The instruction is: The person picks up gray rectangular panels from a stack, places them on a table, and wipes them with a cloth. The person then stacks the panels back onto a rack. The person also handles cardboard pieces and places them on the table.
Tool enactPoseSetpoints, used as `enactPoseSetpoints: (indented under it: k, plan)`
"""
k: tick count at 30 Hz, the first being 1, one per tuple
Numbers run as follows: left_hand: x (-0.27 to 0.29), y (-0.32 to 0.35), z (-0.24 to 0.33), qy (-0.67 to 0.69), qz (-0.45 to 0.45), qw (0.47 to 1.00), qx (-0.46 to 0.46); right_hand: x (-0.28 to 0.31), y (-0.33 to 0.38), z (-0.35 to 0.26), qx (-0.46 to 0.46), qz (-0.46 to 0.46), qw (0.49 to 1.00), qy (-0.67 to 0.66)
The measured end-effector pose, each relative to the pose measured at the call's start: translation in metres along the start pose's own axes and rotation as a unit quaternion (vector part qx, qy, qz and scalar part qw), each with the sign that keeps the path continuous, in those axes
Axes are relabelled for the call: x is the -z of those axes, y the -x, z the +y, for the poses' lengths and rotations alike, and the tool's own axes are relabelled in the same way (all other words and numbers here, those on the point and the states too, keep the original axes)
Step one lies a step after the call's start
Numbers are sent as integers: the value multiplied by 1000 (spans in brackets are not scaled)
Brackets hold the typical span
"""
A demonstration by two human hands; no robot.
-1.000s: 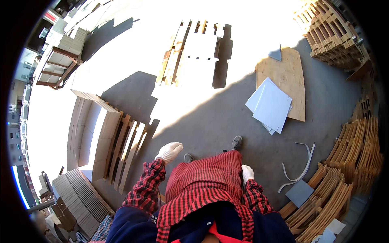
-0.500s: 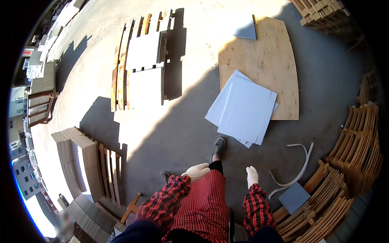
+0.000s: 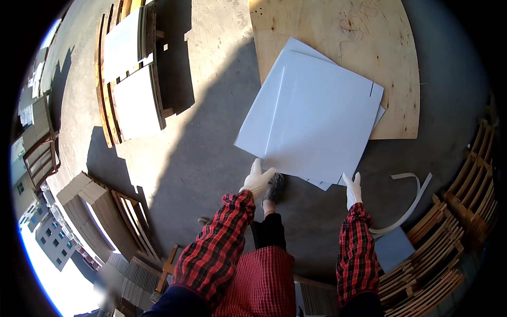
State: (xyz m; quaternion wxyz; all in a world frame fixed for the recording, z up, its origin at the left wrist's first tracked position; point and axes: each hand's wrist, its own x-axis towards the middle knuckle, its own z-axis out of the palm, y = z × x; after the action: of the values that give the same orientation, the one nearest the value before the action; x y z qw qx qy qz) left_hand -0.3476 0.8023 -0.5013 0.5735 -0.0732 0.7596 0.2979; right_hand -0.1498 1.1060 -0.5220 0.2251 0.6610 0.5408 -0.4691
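Note:
A stack of large pale blue-white sheets (image 3: 311,113) lies on the concrete floor, partly over a plywood board (image 3: 380,47). My left hand (image 3: 257,179), in a white glove, reaches to the near left edge of the stack with its fingers spread. My right hand (image 3: 352,189), also gloved, reaches to the near right corner, fingers extended. Neither hand grips anything. Red plaid sleeves cover both forearms. One shoe (image 3: 273,189) shows just below the sheets.
A wooden pallet (image 3: 129,74) carrying white panels lies at the upper left. Stacked pallets (image 3: 449,243) line the right side, with a curved white strip (image 3: 409,203) and a small blue sheet (image 3: 393,248) nearby. Boards (image 3: 100,216) are piled at the lower left.
I have walked toward the sheets and bent over them; they now fill the centre of view. Both hands have risen from my sides to the stack's near edge.

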Motion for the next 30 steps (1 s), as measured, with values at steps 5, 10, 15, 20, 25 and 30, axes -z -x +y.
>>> enactPoseSetpoints:
  k: [5,10,15,20,25,30]
  plan:
    - [-9,-14,-12,33,64,996,52,-14,-2,-14,28,14,999,-15]
    - [19,41,10,19,63,997,26,16,51,-11,93,103,978,153]
    - [50,130,47,72,46,994,63,59,150,-34,113,79,987,84]
    - [63,224,40,143,37,986,82,77,238,-21,172,113,960,189]
    - [62,312,-34,214,121,965,95,72,312,-13,199,0,939,280]
    - [56,400,-118,394,237,883,97,51,394,-25,242,-140,868,411]
